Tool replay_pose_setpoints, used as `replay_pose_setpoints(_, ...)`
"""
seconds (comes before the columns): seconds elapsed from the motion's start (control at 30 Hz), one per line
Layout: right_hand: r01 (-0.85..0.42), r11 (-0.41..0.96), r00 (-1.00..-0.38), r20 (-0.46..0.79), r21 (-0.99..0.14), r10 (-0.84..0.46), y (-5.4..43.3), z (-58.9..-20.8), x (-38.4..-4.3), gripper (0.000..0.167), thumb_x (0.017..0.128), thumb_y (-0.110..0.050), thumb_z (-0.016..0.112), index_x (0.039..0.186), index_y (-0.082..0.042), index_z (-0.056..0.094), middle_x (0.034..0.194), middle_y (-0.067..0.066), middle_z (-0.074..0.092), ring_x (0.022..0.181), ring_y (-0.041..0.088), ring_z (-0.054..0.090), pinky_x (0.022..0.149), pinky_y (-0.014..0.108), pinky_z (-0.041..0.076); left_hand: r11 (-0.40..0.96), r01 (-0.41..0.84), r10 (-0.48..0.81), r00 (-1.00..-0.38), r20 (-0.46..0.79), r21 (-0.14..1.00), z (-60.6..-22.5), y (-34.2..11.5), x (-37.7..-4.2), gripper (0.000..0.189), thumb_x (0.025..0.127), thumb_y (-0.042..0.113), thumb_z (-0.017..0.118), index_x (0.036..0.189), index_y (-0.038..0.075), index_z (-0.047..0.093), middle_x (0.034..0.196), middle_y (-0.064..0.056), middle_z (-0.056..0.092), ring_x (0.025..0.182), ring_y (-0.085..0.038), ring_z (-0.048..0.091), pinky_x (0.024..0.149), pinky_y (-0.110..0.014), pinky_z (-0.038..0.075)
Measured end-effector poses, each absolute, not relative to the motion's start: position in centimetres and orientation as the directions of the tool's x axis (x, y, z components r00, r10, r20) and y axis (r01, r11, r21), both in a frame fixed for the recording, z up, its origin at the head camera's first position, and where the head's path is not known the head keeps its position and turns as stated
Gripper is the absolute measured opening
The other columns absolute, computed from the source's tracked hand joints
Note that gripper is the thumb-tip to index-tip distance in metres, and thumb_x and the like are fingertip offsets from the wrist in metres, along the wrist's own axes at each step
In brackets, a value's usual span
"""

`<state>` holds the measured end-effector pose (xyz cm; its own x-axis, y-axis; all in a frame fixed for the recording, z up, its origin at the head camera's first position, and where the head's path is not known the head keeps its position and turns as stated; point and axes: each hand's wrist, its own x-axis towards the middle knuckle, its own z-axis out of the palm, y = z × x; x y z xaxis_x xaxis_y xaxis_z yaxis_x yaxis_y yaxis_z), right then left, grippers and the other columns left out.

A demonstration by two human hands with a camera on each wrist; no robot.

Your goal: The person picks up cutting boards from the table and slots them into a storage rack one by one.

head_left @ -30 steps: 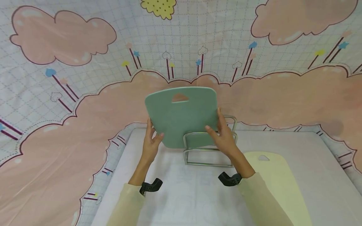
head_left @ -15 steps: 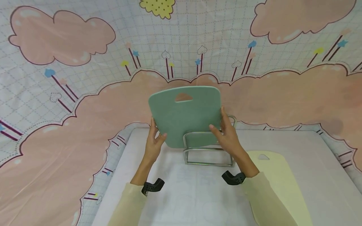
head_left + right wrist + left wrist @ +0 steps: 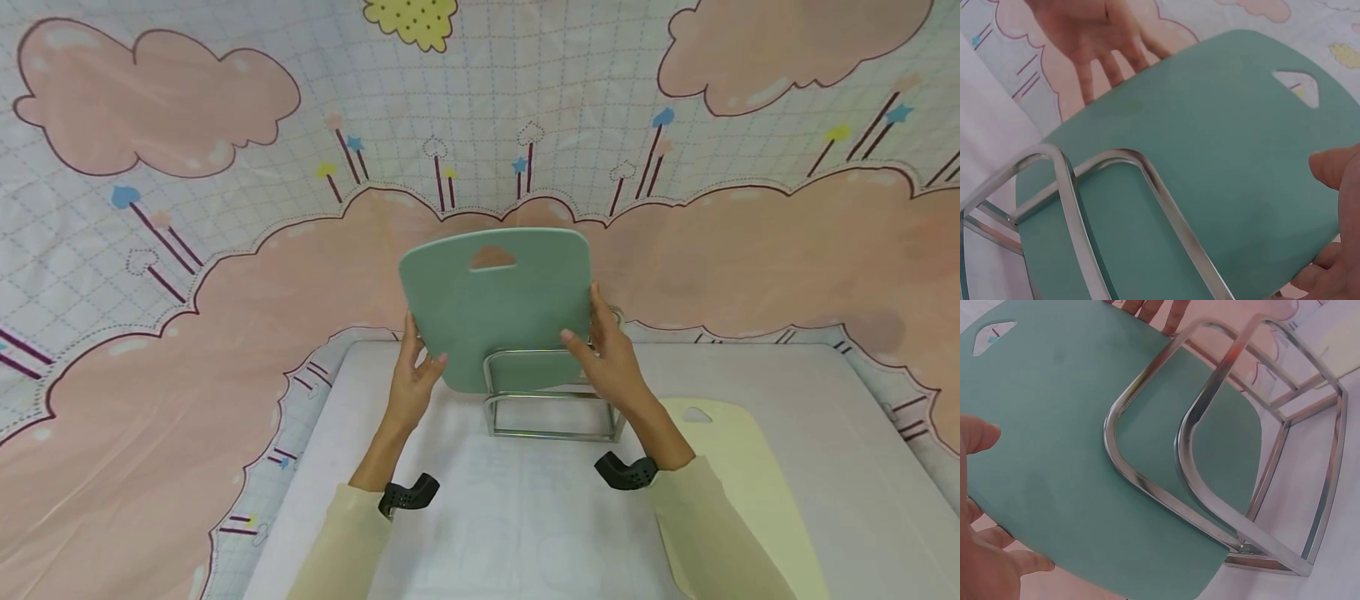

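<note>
A green cutting board (image 3: 498, 304) stands nearly upright with its handle hole at the top, tilted slightly in the head view. My left hand (image 3: 410, 387) holds its left edge, thumb on the front face and fingers behind. On the opposite edge, my right hand (image 3: 615, 367) grips it the same way. The lower part of the board sits behind the front metal loops of a wire rack (image 3: 553, 436). Both wrist views show the board (image 3: 1060, 425) slanting past those rack loops (image 3: 1172, 212), its lower end among the bars.
A cream cutting board (image 3: 738, 475) lies flat on the white table (image 3: 480, 517) at the right, partly covered by the right sleeve (image 3: 712, 525). Behind the table hangs a patterned cloth (image 3: 750, 258) with clouds.
Both hands have shifted slightly to the right together with the green cutting board, so more of it overlaps the rack. The rack and the cream board have stayed put.
</note>
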<state>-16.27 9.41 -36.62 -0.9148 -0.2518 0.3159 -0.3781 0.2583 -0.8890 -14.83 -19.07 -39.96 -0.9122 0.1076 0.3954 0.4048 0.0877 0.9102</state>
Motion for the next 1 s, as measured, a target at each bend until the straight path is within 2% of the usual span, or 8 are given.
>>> replay_pose_setpoints(0.2,-0.378,0.260,-0.917,0.320,-0.888,-0.239,9.9,-36.5,-16.4,0.074,0.098,-0.009,0.051,0.152,-0.001,0.001,0.158,0.016,0.004,0.139,0.040,0.021,0.106,0.054,0.029,0.089,0.424,0.119,-0.903,0.413,0.901,-39.9,-18.5,-14.9,0.080,0.094,-0.012,0.047,0.150,0.000,-0.010,0.157,-0.019,-0.007,0.139,-0.041,0.017,0.110,-0.056,0.018)
replay_pose_setpoints(0.43,-0.379,0.247,-0.917,0.325,-0.892,-0.232,10.6,-36.7,-16.3,0.074,0.099,-0.008,0.051,0.152,-0.002,0.001,0.159,0.013,0.001,0.142,0.032,0.013,0.108,0.054,0.025,0.072,0.420,0.137,-0.903,0.408,0.905,-39.8,-17.9,-15.1,0.080,0.095,-0.011,0.048,0.150,0.000,-0.010,0.157,-0.018,-0.008,0.139,-0.040,0.016,0.110,-0.056,0.016)
replay_pose_setpoints(0.6,-0.385,0.228,-0.915,0.337,-0.894,-0.223,10.9,-36.7,-16.3,0.073,0.098,-0.006,0.051,0.152,0.000,0.001,0.158,0.017,0.002,0.141,0.035,0.014,0.107,0.056,0.027,0.065,0.404,0.134,-0.910,0.393,0.912,-39.9,-17.5,-15.2,0.080,0.095,-0.010,0.048,0.150,0.000,-0.009,0.157,-0.018,-0.005,0.139,-0.039,0.017,0.111,-0.055,0.016)
replay_pose_setpoints(0.8,-0.397,0.196,-0.911,0.358,-0.897,-0.205,11.2,-36.9,-16.3,0.072,0.097,-0.002,0.051,0.151,0.004,0.003,0.157,0.019,0.003,0.143,0.031,0.010,0.111,0.051,0.020,0.056,0.416,0.156,-0.902,0.404,0.908,-40.2,-17.3,-15.6,0.080,0.095,-0.011,0.048,0.151,0.001,-0.009,0.157,-0.018,-0.006,0.139,-0.040,0.017,0.110,-0.056,0.017)
replay_pose_setpoints(1.0,-0.395,0.194,-0.914,0.363,-0.898,-0.182,11.5,-37.1,-16.3,0.071,0.097,-0.002,0.051,0.151,0.004,0.004,0.157,0.019,0.005,0.143,0.032,0.013,0.110,0.051,0.022,0.063,0.420,0.167,-0.899,0.405,0.906,-40.2,-17.0,-15.8,0.080,0.095,-0.008,0.049,0.150,0.000,-0.008,0.157,-0.019,-0.006,0.139,-0.040,0.016,0.110,-0.055,0.017)
